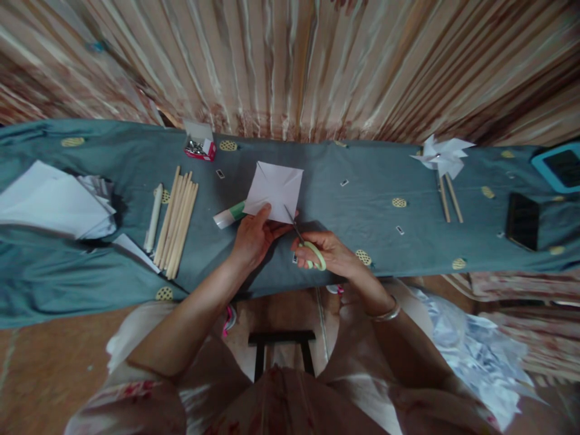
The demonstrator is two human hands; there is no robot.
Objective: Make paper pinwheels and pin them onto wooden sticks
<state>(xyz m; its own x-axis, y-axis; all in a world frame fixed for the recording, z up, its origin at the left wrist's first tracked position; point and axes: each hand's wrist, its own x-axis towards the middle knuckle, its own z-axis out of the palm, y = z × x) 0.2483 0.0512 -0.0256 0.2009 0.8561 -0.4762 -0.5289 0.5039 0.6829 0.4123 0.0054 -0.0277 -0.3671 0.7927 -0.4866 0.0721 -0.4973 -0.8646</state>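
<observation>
My left hand [256,237] grips a square of white paper [275,186] by its near edge, thumb on top and fingers beneath. Lines run inward from the paper's corners. In my right hand [327,249] is a pair of scissors [318,254] with pale green handles. Their blades reach the paper's near right corner, along the line there. Partly under the paper's left side lies a green and white tube-like item [230,214], whose kind I cannot make out.
To the left lie several wooden sticks [176,223], a whitish stick-like item [154,217], a paper strip [136,252] and a paper stack [49,199]. Behind stands an open red box [200,148] of small metal pieces. Rightward are paper pinwheels [441,157], a black phone [522,221] and a blue-framed device [559,168].
</observation>
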